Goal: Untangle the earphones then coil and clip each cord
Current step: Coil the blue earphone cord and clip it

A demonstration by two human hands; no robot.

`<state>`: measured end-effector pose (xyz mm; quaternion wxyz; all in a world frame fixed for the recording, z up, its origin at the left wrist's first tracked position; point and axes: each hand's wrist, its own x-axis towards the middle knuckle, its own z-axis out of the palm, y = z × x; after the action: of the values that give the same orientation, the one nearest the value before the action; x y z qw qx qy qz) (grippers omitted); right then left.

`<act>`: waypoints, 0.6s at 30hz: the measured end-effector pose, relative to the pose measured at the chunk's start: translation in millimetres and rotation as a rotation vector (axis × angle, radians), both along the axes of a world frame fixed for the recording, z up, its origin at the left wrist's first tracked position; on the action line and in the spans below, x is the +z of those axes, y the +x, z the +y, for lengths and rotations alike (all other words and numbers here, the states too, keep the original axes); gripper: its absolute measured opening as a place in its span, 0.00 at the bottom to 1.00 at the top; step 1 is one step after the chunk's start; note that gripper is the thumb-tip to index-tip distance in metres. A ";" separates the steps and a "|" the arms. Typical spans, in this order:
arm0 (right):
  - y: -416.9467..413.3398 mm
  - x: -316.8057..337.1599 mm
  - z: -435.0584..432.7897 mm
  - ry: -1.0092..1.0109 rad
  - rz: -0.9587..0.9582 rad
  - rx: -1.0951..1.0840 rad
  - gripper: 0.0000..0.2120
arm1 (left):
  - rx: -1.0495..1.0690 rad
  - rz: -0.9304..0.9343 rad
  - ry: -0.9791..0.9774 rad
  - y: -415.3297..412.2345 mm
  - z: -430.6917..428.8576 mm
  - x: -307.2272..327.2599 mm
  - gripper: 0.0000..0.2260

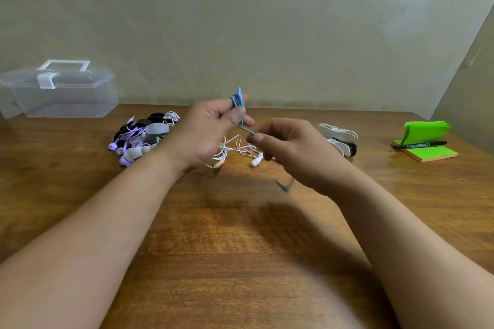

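Note:
My left hand [211, 131] is raised above the table and holds a blue earphone cord [237, 100] coiled round its fingers. A short stretch of that cord runs down to my right hand [288, 147], which pinches its loose end between thumb and finger. Under both hands a white earphone cord [235, 149] lies loose and tangled on the wooden table [240, 235], one earbud [256, 161] showing. To the left sits a pile of coiled purple, black and white earphones [141, 136] with grey clips.
A clear plastic box [57, 91] with a handle stands at the back left by the wall. White and black clips [340, 139] lie to the right of my right hand. Green sticky notes [427, 153] with a black marker [419, 145] sit at the far right.

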<state>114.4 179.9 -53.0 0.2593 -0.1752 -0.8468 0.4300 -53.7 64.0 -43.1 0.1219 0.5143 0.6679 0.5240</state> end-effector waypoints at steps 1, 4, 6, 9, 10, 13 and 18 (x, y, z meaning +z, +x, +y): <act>0.6 1.8 -0.7 0.067 0.001 -0.031 0.08 | 0.006 0.089 -0.053 -1.1 -0.8 -2.7 0.11; 4.3 8.6 4.6 0.130 0.081 -0.134 0.03 | -0.048 0.316 -0.228 1.0 -2.8 -5.4 0.10; 8.5 12.0 9.1 0.133 0.121 -0.146 0.05 | -0.146 0.338 -0.352 7.9 -6.6 -2.3 0.10; 14.0 14.4 11.6 0.080 0.127 -0.061 0.05 | -0.310 0.334 -0.445 18.1 -13.0 4.4 0.13; 14.2 14.2 12.7 0.000 0.132 -0.004 0.03 | -0.392 0.258 -0.423 19.7 -15.2 6.6 0.14; 15.0 12.6 14.4 -0.411 0.202 0.205 0.03 | -0.617 -0.049 -0.308 18.4 -17.4 8.2 0.14; 1.0 -1.8 6.6 -0.582 0.251 0.293 0.05 | -0.582 -0.463 0.039 10.2 -11.5 2.1 0.16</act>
<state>115.4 186.5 -54.8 0.2362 -0.0642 -0.6665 0.7042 -43.5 52.5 -41.0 0.4035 0.5527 0.4384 0.5827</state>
